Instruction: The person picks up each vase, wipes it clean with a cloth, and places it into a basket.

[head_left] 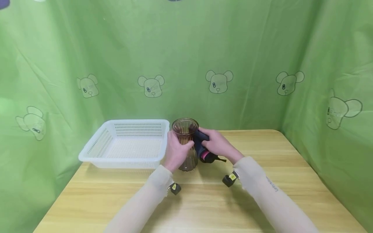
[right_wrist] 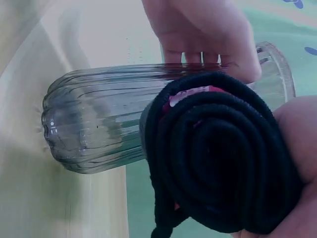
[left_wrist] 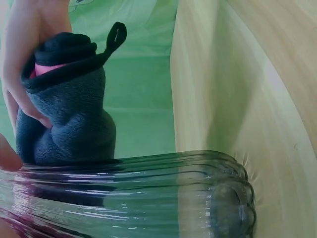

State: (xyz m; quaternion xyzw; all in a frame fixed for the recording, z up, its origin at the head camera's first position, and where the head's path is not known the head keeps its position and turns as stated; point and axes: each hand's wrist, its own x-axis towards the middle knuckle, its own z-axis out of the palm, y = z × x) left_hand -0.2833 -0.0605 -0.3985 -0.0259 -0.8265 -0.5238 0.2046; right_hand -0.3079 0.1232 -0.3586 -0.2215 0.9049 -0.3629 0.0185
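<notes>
A tall ribbed glass vase, tinted brownish, stands upright with its base at the tabletop. My left hand grips it around the upper body, thumb across the front. Beside the vase on the right, my right hand holds a rolled dark navy towel. In the right wrist view the towel's coiled end faces the camera and overlaps the vase. A pink patch shows in the roll, and a hanging loop sticks out in the left wrist view.
A white plastic basket with slotted sides stands on the wooden table, left of the vase. Green curtains with bear-head prints hang behind and at both sides. Small black cameras are strapped at both wrists.
</notes>
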